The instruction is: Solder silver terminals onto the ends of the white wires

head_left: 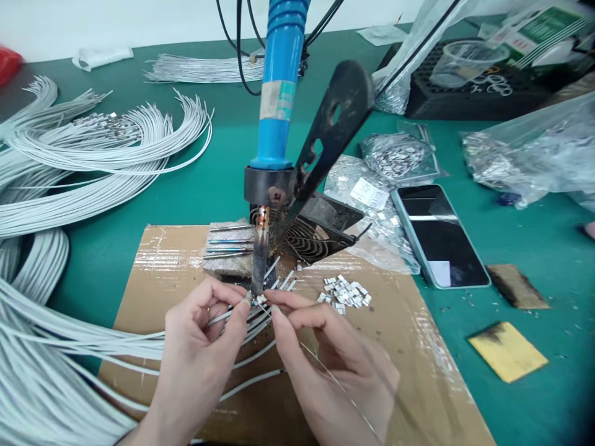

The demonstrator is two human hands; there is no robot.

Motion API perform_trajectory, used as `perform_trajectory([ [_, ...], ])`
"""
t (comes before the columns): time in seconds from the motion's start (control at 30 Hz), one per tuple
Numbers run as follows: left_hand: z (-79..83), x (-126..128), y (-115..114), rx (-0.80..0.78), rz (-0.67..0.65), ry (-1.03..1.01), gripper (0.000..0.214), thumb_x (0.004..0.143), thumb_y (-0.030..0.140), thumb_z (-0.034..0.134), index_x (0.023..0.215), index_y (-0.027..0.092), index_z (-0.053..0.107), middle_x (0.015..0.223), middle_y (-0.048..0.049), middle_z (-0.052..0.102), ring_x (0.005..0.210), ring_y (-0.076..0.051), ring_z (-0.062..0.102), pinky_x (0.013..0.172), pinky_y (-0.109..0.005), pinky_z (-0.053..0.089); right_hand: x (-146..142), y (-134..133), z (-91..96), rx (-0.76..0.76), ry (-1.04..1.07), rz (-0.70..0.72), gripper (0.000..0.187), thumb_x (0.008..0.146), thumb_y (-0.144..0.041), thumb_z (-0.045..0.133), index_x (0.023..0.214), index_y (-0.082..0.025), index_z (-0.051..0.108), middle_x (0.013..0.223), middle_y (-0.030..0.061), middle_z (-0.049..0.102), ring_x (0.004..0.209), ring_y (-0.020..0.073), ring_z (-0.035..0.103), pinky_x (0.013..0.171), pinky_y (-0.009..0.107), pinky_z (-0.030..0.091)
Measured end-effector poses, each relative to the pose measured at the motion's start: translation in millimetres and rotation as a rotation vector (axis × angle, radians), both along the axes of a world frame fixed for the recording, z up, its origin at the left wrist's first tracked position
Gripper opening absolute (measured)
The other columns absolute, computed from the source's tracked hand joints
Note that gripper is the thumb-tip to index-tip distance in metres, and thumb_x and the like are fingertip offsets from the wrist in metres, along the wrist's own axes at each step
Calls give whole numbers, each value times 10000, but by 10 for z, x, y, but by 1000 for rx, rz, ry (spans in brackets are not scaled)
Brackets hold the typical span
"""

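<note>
A blue-handled soldering iron (275,133) is clamped upright in a black bracket (332,124), its dark tip (259,272) pointing down between my hands. My left hand (204,341) is closed in a pinch on a thin white cable (218,318), whose end is just under the tip. A small silvery-white piece (261,299) shows at that spot. From the right, my right hand (339,359) pinches a thin solder wire (337,379) that trails back across the palm. Several more white cables (260,319) lie beneath the fingertips, partly hidden. Whether the solder touches the tip, I cannot tell.
Thick bundles of white cables (60,347) spread over the left side. Small metal-and-white pieces (346,292) are heaped on the cardboard (395,347). A black fan (320,229) stands behind the iron. To the right are a phone (441,238), a yellow sponge (509,352) and plastic bags (400,155).
</note>
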State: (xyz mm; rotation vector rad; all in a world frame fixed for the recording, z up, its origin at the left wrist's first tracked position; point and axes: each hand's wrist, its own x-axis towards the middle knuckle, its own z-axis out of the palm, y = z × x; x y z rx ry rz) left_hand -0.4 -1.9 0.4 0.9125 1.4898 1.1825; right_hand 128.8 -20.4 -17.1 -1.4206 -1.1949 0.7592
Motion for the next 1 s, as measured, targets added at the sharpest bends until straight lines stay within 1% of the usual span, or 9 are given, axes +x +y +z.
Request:
perform_trajectory([
  [0.17, 1, -11, 10, -29, -2, -50, 137, 831, 121, 788, 727, 181, 724, 823, 12, 768, 655, -65, 698, 612, -89, 521, 5, 16, 13, 8, 5, -2, 216, 915, -188, 730, 718, -240, 658, 931, 27, 845, 793, 185, 807, 770, 275, 631],
  [0.3, 3, -23, 10, -37, -6, -49, 154, 838, 113, 780, 714, 183, 720, 812, 18, 766, 660, -61, 702, 621, -82, 521, 5, 22, 22, 9, 20, 13, 218, 923, -189, 715, 719, -240, 656, 938, 40, 845, 831, 199, 816, 771, 278, 635],
  [0.53, -24, -53, 13, -53, 1, -83, 159, 843, 142, 793, 705, 185, 726, 809, 18, 777, 687, -65, 717, 664, -83, 534, -3, 4, 44, 0, 10, 13, 219, 925, -169, 697, 732, -251, 633, 995, -8, 840, 867, 155, 811, 795, 233, 590],
  [0.67, -20, -62, 25, -56, -8, -106, 161, 855, 141, 792, 713, 189, 730, 817, 22, 783, 701, -62, 718, 672, -78, 529, -2, -6, 43, 5, 9, 14, 230, 922, -153, 688, 729, -250, 611, 1020, -7, 841, 886, 155, 811, 824, 245, 582],
  [0.83, -7, -70, 23, -55, -22, -117, 165, 862, 134, 790, 718, 189, 732, 825, 21, 783, 727, -71, 725, 701, -90, 538, -3, -4, 41, 30, 18, 19, 233, 921, -139, 681, 736, -251, 596, 1018, -37, 836, 907, 129, 808, 828, 210, 570],
  [1.0, -15, -71, 15, -70, -30, -115, 157, 859, 153, 798, 723, 189, 729, 825, 22, 784, 714, -69, 724, 674, -83, 530, -2, -6, 47, 20, 8, 18, 231, 918, -143, 688, 735, -252, 599, 1009, -41, 835, 891, 119, 802, 827, 202, 568],
])
